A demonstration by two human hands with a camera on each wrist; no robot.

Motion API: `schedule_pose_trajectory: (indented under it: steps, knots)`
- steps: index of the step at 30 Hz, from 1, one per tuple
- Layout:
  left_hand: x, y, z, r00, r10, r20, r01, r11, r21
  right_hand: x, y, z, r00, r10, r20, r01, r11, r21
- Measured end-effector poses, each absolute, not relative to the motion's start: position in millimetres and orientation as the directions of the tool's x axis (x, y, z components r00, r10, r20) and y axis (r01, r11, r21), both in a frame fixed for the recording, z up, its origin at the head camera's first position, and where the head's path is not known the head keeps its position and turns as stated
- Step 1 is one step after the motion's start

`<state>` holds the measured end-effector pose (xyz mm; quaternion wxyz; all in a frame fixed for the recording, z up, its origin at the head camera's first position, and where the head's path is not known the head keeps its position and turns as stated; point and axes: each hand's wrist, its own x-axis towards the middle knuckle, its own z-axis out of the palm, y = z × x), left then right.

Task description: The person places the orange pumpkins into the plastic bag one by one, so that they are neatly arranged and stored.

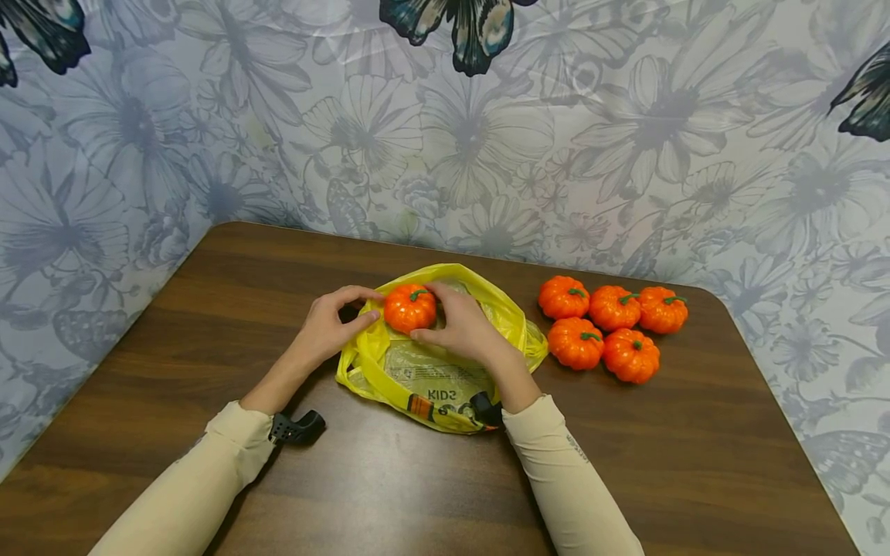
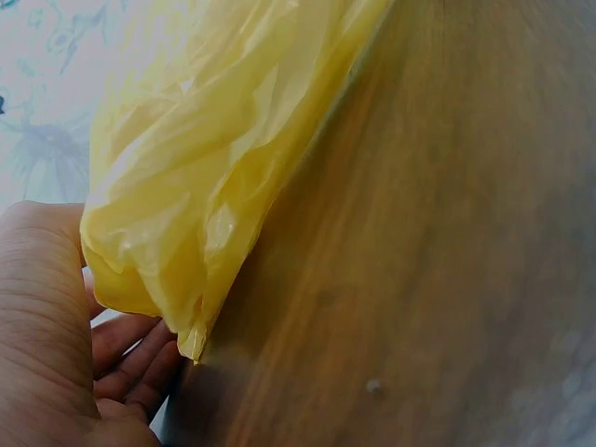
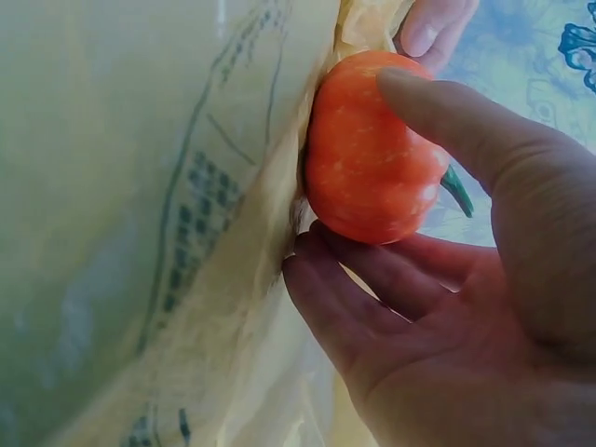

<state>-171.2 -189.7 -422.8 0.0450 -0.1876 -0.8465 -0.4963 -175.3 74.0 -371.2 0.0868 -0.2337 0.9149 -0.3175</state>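
Observation:
A yellow plastic bag lies on the table with its mouth spread and printing on its inner side. Over its back left part sits a small orange toy pumpkin with a green stem. My right hand grips that pumpkin from the right; in the right wrist view its thumb lies on top and its fingers curve beneath. At the bag's left rim is my left hand, thumb and forefinger holding the edge beside the pumpkin. Yellow plastic hides part of this hand in the left wrist view.
Several more orange pumpkins are grouped on the brown wooden table, right of the bag. A patterned floral backdrop rises behind the table's far edge. A black wrist strap is on the left forearm.

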Motion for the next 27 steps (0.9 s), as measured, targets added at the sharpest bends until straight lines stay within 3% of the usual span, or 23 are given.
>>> schedule_pose_trajectory:
  steps: [18, 27]
  knots:
    - [-171.2, -189.3, -422.0, -0.932, 0.258, 0.256, 0.350, 0.442, 0.826, -169.6, 76.5, -364.4, -0.900, -0.430, -0.067, -0.306, 0.734, -0.607]
    - [-171.2, -188.5, -421.6, -0.935, 0.256, 0.245, 0.339, 0.447, 0.828, -164.7, 80.7, -350.9, -0.904, -0.423, 0.059, -0.355, 0.665, -0.657]
